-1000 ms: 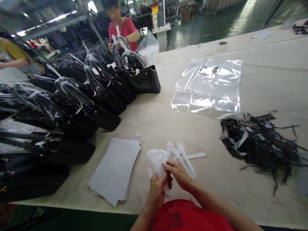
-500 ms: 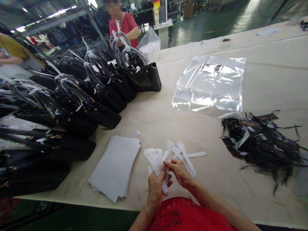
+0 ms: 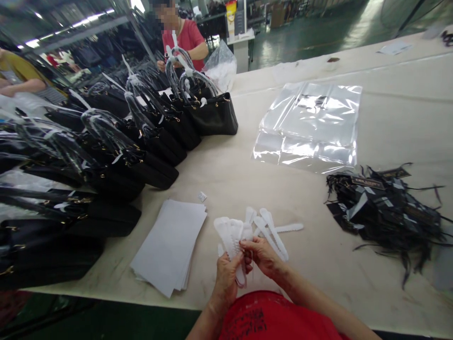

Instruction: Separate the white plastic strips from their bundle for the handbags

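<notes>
Near the table's front edge, my left hand is closed round the lower ends of several white strips with toothed edges, which fan out upward. Close against it, my right hand pinches one white toothed strip at the right side of the fan. The fingertips of both hands nearly meet, so part of the grip is hidden. Just beyond my right hand, several loose white strips lie on the table.
A stack of white paper sheets lies left of my hands. Black handbags with wrapped handles stand along the left. Clear plastic bags lie farther back; black tags with cords are heaped at right. A person stands across the table.
My right hand has shifted slightly, and the strip in it now sits alongside the fan. The person across has moved an arm a little.
</notes>
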`<state>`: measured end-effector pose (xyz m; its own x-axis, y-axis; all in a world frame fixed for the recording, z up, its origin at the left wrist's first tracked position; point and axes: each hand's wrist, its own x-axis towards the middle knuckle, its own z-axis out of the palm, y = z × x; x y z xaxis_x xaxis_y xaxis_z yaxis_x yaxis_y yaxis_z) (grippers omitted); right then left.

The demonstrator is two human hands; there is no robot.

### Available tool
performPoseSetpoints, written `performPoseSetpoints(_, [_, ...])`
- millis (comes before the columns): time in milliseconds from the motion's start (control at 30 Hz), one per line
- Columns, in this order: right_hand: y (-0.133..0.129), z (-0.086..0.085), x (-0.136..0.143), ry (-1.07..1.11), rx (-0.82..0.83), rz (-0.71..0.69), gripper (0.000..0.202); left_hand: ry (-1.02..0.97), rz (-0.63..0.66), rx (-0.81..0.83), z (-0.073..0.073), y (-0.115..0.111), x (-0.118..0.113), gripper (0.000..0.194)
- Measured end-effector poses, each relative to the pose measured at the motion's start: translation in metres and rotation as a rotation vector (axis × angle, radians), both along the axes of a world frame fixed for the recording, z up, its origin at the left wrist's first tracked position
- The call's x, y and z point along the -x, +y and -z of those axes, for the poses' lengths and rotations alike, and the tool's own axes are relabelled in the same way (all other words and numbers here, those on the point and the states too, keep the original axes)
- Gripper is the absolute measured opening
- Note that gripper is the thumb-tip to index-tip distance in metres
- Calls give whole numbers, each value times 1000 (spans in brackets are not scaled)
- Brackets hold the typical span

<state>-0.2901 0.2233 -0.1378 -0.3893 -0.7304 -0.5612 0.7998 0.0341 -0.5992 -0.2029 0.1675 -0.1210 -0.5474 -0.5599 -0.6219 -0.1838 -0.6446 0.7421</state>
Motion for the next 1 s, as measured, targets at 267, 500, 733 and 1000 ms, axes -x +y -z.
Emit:
performPoseSetpoints(267, [-1, 8, -1, 97, -107, 85, 30, -56, -57, 68, 5, 4, 0, 50])
performPoseSetpoints(500, [10, 28, 34, 335, -264, 191, 34, -72, -143, 103, 3, -10, -5, 39])
performPoseSetpoints(733, [15, 15, 41, 635, -290, 221, 42, 17, -61, 51, -3, -9, -6, 43])
performPoseSetpoints(1000, [1, 2, -4, 150, -3, -67, 42, 46, 81, 31, -3, 4, 0, 48])
